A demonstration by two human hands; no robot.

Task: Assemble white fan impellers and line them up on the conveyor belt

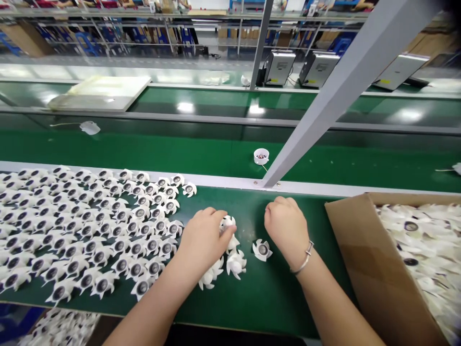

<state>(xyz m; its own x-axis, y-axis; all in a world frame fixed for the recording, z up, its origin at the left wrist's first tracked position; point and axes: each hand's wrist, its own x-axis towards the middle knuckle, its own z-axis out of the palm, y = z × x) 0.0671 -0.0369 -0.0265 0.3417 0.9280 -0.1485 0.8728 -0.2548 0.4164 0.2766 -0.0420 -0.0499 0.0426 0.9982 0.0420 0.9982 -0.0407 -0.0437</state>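
My left hand (206, 236) is closed around a small white fan impeller (227, 223), which shows between thumb and fingers. Beneath and beside it, a few loose impellers (236, 263) lie with their blades up on the green worktop. One more impeller (262, 250) rests between my hands, its dark round hub facing up. My right hand (286, 229), with a bracelet at the wrist, is curled into a fist above the worktop; whatever its fingers hold is hidden. To the left of my left hand, many impellers (117, 230) stand in close rows, hubs upward.
A cardboard box (374, 269) heaped with impellers stands at the right. A slanted metal post (317, 105) rises behind my right hand. Beyond the worktop, a green conveyor belt (162, 151) carries a white round housing (261, 156). More impellers (59, 329) lie below the left front edge.
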